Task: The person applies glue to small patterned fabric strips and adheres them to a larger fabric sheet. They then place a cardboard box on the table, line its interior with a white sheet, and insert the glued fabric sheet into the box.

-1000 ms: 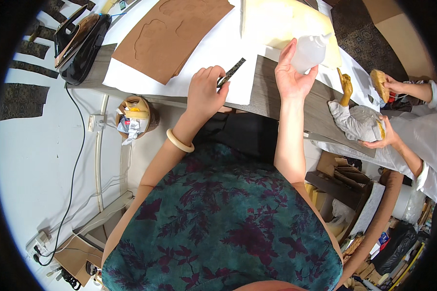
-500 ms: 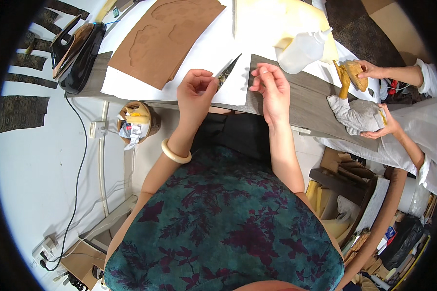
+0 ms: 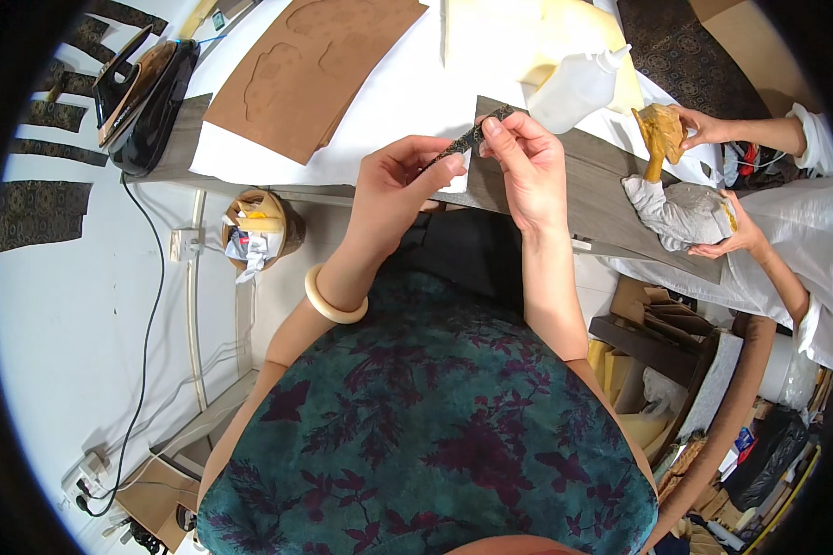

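Note:
A narrow strip of dark patterned fabric (image 3: 473, 135) stretches at a slant between my two hands, above the table's near edge. My left hand (image 3: 405, 176) pinches its lower end between thumb and fingers. At the upper end, my right hand (image 3: 528, 162) closes thumb and fingertips on the strip. Beneath them lie white paper (image 3: 361, 153) and a dark grey board (image 3: 583, 171). Stacked brown sheets (image 3: 310, 69) with cut or pressed outlines lie just beyond my left hand. A translucent squeeze bottle (image 3: 578, 91) stands past my right hand.
At the right, a co-worker's hands (image 3: 717, 236) hold a yellow-brown figure (image 3: 662, 134) wrapped in grey cloth (image 3: 680, 215). A black iron (image 3: 148, 102) stands at the left, its cord hanging down. Below the table edge is a waste basket (image 3: 292, 227). Patterned fabric pieces (image 3: 42, 215) hang on the left wall.
My right hand, empty before, has closed on the strip's far end. The strip has swung from pointing up to a slant between both hands. The co-worker's figure has shifted slightly.

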Available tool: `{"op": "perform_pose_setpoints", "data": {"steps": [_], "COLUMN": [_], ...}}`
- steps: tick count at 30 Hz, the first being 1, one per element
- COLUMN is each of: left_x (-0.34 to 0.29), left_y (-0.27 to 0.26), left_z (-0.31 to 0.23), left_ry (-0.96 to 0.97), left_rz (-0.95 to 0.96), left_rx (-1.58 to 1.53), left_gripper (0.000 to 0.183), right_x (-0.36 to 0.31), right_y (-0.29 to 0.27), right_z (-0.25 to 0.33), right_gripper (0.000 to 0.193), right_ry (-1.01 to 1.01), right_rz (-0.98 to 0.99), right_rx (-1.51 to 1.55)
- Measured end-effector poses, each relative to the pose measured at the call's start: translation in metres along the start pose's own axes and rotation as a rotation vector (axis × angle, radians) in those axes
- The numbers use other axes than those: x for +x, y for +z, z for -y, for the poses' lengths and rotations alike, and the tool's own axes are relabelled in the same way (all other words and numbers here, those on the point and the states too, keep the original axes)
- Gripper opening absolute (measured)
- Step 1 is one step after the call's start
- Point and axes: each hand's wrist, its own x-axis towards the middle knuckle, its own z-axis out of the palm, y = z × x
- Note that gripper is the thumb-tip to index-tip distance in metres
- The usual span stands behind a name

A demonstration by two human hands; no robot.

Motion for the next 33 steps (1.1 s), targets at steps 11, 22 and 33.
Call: {"op": "perform_pose_setpoints", "data": {"steps": [11, 22, 33], "left_x": [0.006, 0.006, 0.009], "left_y": [0.009, -0.002, -0.018], "left_z": [0.016, 0.006, 0.011], "left_ry": [0.168, -0.118, -0.035], "left_rz": [-0.087, -0.083, -0.181], "left_rx": [0.08, -0.24, -0.267], "left_gripper": [0.011, 0.015, 0.013], "right_x": [-0.003, -0.002, -0.027], "right_y": [0.003, -0.009, -0.033], "right_z": [-0.003, -0.009, 0.011], "right_gripper": [0.012, 0.033, 0.011], "right_ry": [-0.06, 0.073, -0.397], "right_rz": [-0.078, 0.112, 0.193], "right_rx": [-0.083, -0.034, -0.686]}}
